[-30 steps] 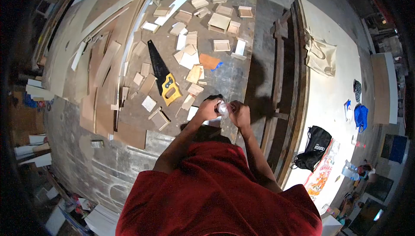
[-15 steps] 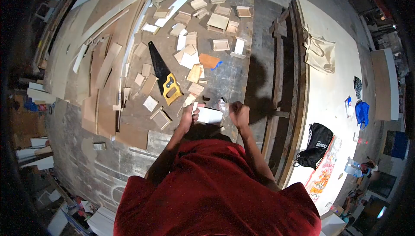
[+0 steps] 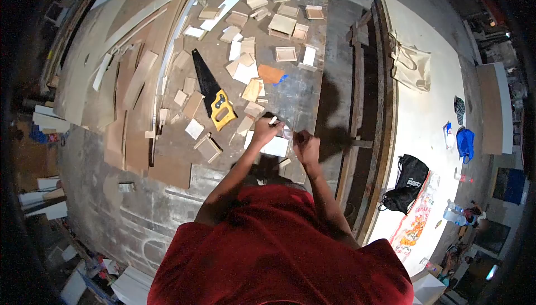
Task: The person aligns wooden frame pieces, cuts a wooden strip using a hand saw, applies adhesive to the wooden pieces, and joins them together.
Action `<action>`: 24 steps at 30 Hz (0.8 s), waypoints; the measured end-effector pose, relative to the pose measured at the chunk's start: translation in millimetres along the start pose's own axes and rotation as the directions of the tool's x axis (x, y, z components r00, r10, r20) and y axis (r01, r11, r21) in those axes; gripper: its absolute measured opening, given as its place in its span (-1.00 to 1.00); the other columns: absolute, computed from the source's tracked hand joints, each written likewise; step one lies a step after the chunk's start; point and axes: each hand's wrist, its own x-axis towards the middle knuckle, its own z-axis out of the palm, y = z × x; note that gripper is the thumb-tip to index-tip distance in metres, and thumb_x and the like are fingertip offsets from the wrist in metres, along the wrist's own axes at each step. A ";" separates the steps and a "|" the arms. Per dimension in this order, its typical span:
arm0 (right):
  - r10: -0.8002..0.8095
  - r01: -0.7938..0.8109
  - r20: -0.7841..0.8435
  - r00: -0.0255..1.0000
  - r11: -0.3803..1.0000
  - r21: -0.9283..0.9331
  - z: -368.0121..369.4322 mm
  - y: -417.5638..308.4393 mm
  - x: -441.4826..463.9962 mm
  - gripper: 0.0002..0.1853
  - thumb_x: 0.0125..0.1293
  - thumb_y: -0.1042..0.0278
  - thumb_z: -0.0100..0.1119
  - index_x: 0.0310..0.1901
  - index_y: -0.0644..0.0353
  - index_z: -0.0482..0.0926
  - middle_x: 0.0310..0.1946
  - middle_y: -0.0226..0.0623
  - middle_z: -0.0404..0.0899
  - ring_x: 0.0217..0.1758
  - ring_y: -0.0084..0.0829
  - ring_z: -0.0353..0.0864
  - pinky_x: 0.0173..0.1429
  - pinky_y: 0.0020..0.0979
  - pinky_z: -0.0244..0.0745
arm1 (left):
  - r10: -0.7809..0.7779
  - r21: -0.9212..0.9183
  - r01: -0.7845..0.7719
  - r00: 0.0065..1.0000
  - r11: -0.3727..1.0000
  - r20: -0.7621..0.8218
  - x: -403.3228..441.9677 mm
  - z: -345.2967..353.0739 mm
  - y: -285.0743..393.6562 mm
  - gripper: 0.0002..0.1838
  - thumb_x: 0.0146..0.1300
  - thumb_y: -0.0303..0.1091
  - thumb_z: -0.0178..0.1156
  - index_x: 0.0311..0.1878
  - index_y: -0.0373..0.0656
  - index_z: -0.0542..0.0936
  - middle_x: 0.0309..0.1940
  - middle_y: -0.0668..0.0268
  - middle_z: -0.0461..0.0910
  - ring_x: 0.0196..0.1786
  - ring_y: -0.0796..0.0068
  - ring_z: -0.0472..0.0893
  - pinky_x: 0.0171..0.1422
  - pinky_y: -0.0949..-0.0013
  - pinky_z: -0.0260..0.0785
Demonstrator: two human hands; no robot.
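Observation:
My left hand [image 3: 267, 132] is closed around a small white stick-like piece [image 3: 273, 120] whose tip shows above the fingers. My right hand [image 3: 307, 147] is close by on the right, its fingers pinched together; what they hold, if anything, is too small to make out. Between the two hands is a small clear, shiny item [image 3: 287, 132], perhaps plastic, touching or very near the left fingers. Below them lies a white rectangular board [image 3: 274, 147], partly covered by my left hand. A handsaw [image 3: 223, 109] with a yellow handle lies left of my hands.
Several small wooden box-like pieces [image 3: 282, 25] and offcuts lie across the worktable. Long boards [image 3: 131, 76] are stacked at the left. On the right, beyond a gap, a pale table [image 3: 413, 132] bears a cloth bag [image 3: 412, 66] and a black drawstring bag [image 3: 410, 179].
My left hand has moved right and forward with the white piece, over the board to the clear item. My right hand has stayed near the same place, turned slightly inward.

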 end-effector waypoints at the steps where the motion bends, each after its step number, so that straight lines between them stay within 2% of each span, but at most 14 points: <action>1: 0.056 -0.055 -0.027 0.998 0.998 0.033 6.4 4.2 -3.5 -0.75 0.25 0.36 0.35 -0.46 0.33 0.55 -0.58 0.13 0.51 -0.50 0.13 0.61 -0.46 -0.22 0.45 | 0.004 0.001 -0.004 1.000 1.000 0.000 3.9 5.0 -9.1 -0.69 0.23 -0.14 0.40 -0.33 -0.25 0.71 -0.56 0.20 0.63 -0.47 0.45 0.58 -0.29 0.26 0.41; 2: -0.039 0.039 -0.007 0.999 0.999 -0.019 8.5 10.8 -6.4 -0.76 0.29 0.37 0.33 -0.43 0.36 0.58 -0.60 0.07 0.57 -0.58 -0.05 0.66 -0.46 -0.27 0.47 | 0.070 0.044 -0.068 0.996 0.997 -0.050 5.7 10.0 -18.7 -0.71 0.23 -0.16 0.40 -0.34 -0.24 0.72 -0.55 0.17 0.65 -0.49 0.40 0.60 -0.31 0.24 0.41; 3: -0.038 0.038 -0.012 0.999 0.999 -0.018 10.9 11.1 -8.7 -0.76 0.29 0.37 0.33 -0.43 0.36 0.58 -0.60 0.07 0.57 -0.58 -0.05 0.66 -0.46 -0.27 0.47 | 0.138 0.092 -0.130 0.986 0.987 -0.094 4.5 10.0 -18.1 -0.72 0.22 -0.18 0.39 -0.36 -0.24 0.72 -0.55 0.14 0.66 -0.50 0.35 0.61 -0.32 0.22 0.42; 5: 0.235 -0.231 0.000 0.972 0.955 0.186 14.7 12.5 -15.3 -0.87 0.15 0.44 0.31 -0.36 0.33 0.64 -0.51 -0.01 0.61 -0.43 -0.02 0.69 -0.34 -0.20 0.53 | 0.093 0.163 -0.078 0.992 0.984 -0.084 1.6 7.9 -18.9 -0.71 0.23 -0.17 0.38 -0.40 -0.24 0.71 -0.60 0.16 0.62 -0.52 0.38 0.60 -0.34 0.21 0.41; 6: 0.244 -0.239 -0.004 0.970 0.953 0.184 15.3 11.3 -18.0 -0.87 0.15 0.44 0.31 -0.36 0.33 0.64 -0.51 -0.01 0.61 -0.43 -0.02 0.69 -0.34 -0.20 0.53 | 0.017 0.100 -0.008 0.996 0.995 -0.090 -0.8 7.8 -18.8 -0.69 0.23 -0.16 0.39 -0.43 -0.24 0.70 -0.62 0.17 0.61 -0.53 0.39 0.59 -0.35 0.21 0.40; 7: 0.350 -0.333 -0.016 0.937 0.903 0.270 16.8 10.4 -19.5 -0.83 0.26 0.42 0.29 -0.36 0.40 0.64 -0.54 -0.12 0.64 -0.49 -0.27 0.69 -0.39 -0.29 0.52 | -0.058 0.037 0.062 0.994 0.997 -0.091 -1.9 8.7 -18.1 -0.68 0.22 -0.14 0.40 -0.46 -0.24 0.70 -0.65 0.17 0.59 -0.54 0.40 0.59 -0.36 0.21 0.39; 8: 0.451 -0.415 -0.020 0.892 0.837 0.355 17.8 9.5 -20.5 -0.76 0.37 0.40 0.26 -0.36 0.46 0.64 -0.58 -0.22 0.67 -0.55 -0.52 0.69 -0.44 -0.38 0.52 | -0.076 0.063 0.084 0.991 0.995 -0.111 -1.8 10.2 -16.9 -0.64 0.22 -0.12 0.41 -0.50 -0.25 0.68 -0.68 0.19 0.57 -0.56 0.41 0.58 -0.39 0.23 0.37; 11: 0.497 -0.461 -0.029 0.867 0.825 0.327 14.3 -2.3 -18.0 -0.75 0.39 0.40 0.24 -0.35 0.46 0.66 -0.58 -0.22 0.67 -0.55 -0.50 0.68 -0.44 -0.39 0.52 | -0.061 0.021 0.063 0.994 0.998 -0.086 -7.0 8.6 -3.3 -0.61 0.21 -0.08 0.42 -0.49 -0.26 0.69 -0.66 0.17 0.60 -0.56 0.38 0.60 -0.40 0.22 0.38; 12: 0.495 -0.459 -0.029 0.869 0.825 0.328 17.6 2.3 -19.9 -0.75 0.39 0.40 0.24 -0.35 0.46 0.66 -0.58 -0.22 0.67 -0.55 -0.50 0.68 -0.44 -0.39 0.52 | -0.003 0.042 0.008 0.995 0.999 -0.098 -5.1 11.3 -7.8 -0.61 0.21 -0.07 0.43 -0.48 -0.25 0.71 -0.64 0.16 0.63 -0.55 0.33 0.63 -0.38 0.22 0.41; 14: 0.415 -0.396 -0.076 0.907 0.900 0.182 21.4 13.3 -22.7 -0.75 0.39 0.40 0.23 -0.33 0.46 0.66 -0.57 -0.21 0.68 -0.52 -0.51 0.68 -0.40 -0.39 0.53 | -0.012 0.049 0.017 0.994 0.999 -0.106 -3.3 13.9 -17.8 -0.61 0.20 -0.05 0.43 -0.46 -0.24 0.72 -0.63 0.16 0.64 -0.54 0.30 0.64 -0.37 0.21 0.43; 17: 0.468 -0.438 -0.063 0.882 0.861 0.258 12.8 -2.4 -19.5 -0.77 0.36 0.40 0.23 -0.30 0.47 0.67 -0.55 -0.19 0.69 -0.50 -0.49 0.68 -0.37 -0.38 0.54 | -0.046 0.088 0.053 0.996 0.995 -0.078 -4.5 11.9 -13.1 -0.61 0.18 -0.03 0.43 -0.44 -0.23 0.73 -0.61 0.16 0.66 -0.53 0.27 0.65 -0.34 0.22 0.46; 19: 0.421 -0.393 -0.060 0.905 0.882 0.260 8.4 -9.1 -19.4 -0.76 0.36 0.40 0.23 -0.30 0.47 0.67 -0.54 -0.18 0.70 -0.50 -0.48 0.68 -0.36 -0.39 0.54 | -0.076 0.122 0.082 0.996 0.989 -0.049 -7.1 7.8 -5.7 -0.60 0.18 -0.02 0.43 -0.43 -0.22 0.73 -0.60 0.17 0.67 -0.52 0.26 0.66 -0.32 0.23 0.47; 21: 0.373 -0.347 -0.057 0.926 0.901 0.261 4.2 -18.7 -17.3 -0.76 0.36 0.39 0.24 -0.30 0.47 0.67 -0.52 -0.16 0.71 -0.49 -0.47 0.69 -0.36 -0.39 0.53 | 0.080 0.199 -0.064 0.994 0.978 -0.072 -8.2 5.5 -0.9 -0.58 0.18 0.03 0.43 -0.42 -0.22 0.72 -0.59 0.16 0.67 -0.49 0.23 0.67 -0.31 0.23 0.48; 24: 0.330 -0.308 -0.073 0.941 0.926 0.220 5.4 -32.7 -12.2 -0.75 0.38 0.38 0.24 -0.31 0.46 0.67 -0.51 -0.15 0.71 -0.51 -0.49 0.70 -0.36 -0.39 0.56 | 0.053 0.216 -0.039 0.997 0.976 -0.062 -6.8 2.3 -0.2 -0.58 0.17 0.03 0.43 -0.45 -0.20 0.71 -0.58 0.17 0.67 -0.46 0.22 0.68 -0.30 0.22 0.48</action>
